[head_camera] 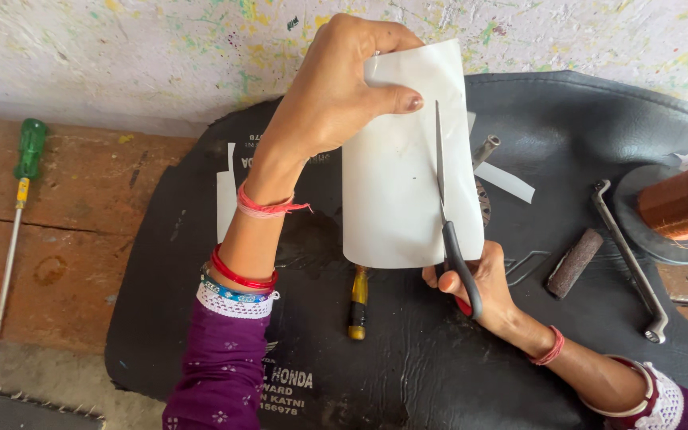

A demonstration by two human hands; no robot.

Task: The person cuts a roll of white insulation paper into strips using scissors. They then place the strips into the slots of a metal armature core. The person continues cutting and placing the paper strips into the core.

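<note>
My left hand (336, 87) grips the far edge of a white sheet (396, 183) and holds it up over a black mat (567, 119). The thumb presses on the sheet's face. My right hand (479, 279) holds scissors (447, 215) with black and red handles. Their blades run up along the sheet's right side, partway into it. A narrow strip lies to the right of the blades.
A green-handled screwdriver (13, 215) lies on the wooden surface at left. A yellow-handled tool (357, 306) lies under the sheet. On the mat's right are white paper strips (503, 179), a brown cylinder (573, 263), a metal bar (631, 263) and a copper wire spool (682, 203).
</note>
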